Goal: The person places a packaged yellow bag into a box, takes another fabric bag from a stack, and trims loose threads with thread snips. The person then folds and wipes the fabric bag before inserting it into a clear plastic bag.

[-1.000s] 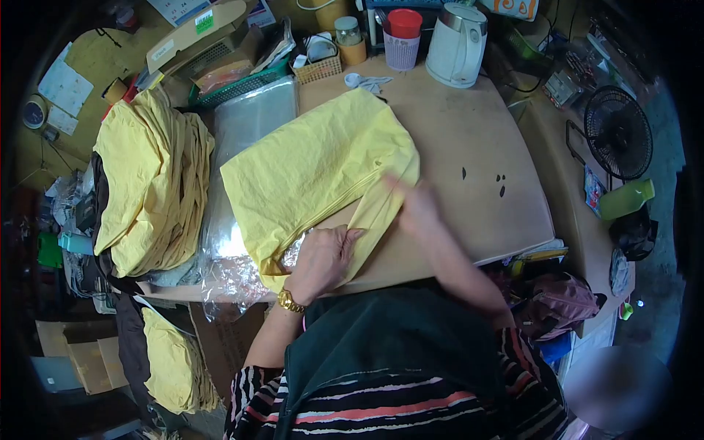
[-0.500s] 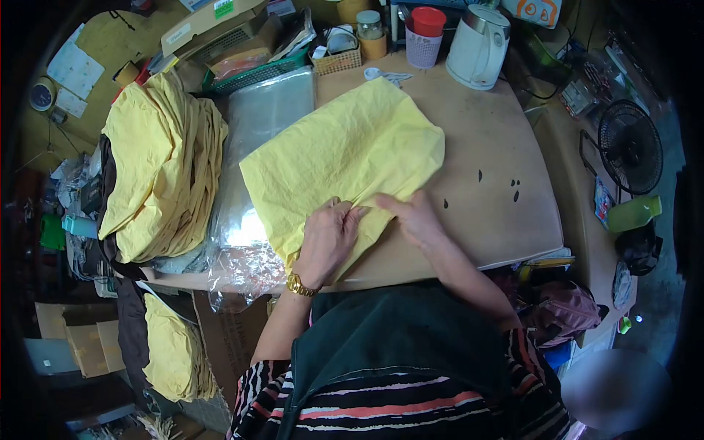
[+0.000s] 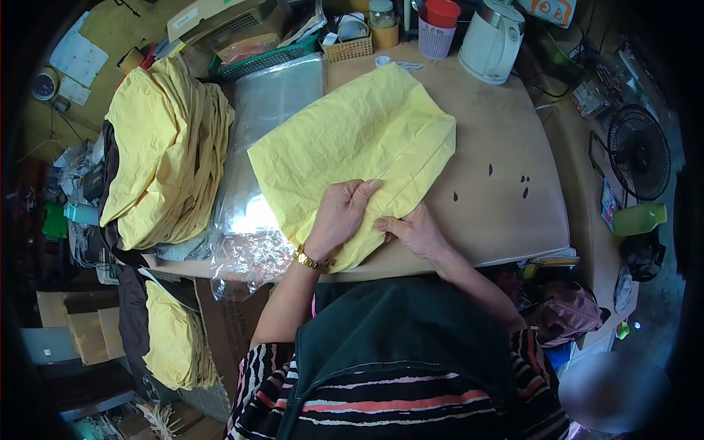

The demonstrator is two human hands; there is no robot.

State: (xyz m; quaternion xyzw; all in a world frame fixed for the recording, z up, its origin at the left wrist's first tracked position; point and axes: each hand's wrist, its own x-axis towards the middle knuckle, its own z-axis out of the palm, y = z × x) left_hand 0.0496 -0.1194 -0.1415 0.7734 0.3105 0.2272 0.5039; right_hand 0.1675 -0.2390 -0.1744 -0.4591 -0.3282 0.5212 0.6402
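Note:
A yellow cloth (image 3: 359,117) lies spread on the table in front of me, with its near edge folded over toward the table's front. My left hand (image 3: 342,218), with a gold watch (image 3: 309,258) at the wrist, grips a fold of it between thumb and fingers. Just to the right, my right hand (image 3: 414,233) pinches the cloth's near right edge, its thumb on top. Fingers under the fabric are hidden. Beneath the cloth's left side lies a stack of clear plastic sleeves (image 3: 275,95).
A tall pile of folded yellow cloth (image 3: 165,154) stands at the left. Along the table's back are a green basket (image 3: 268,64), a wicker basket (image 3: 348,50), a perforated cup (image 3: 436,40) and a white kettle (image 3: 491,44). A black fan (image 3: 639,150) stands at the right.
My hands have drawn slightly apart along the fold. The right hand has moved down toward me, and the near edge of the cloth now lies flatter and wider.

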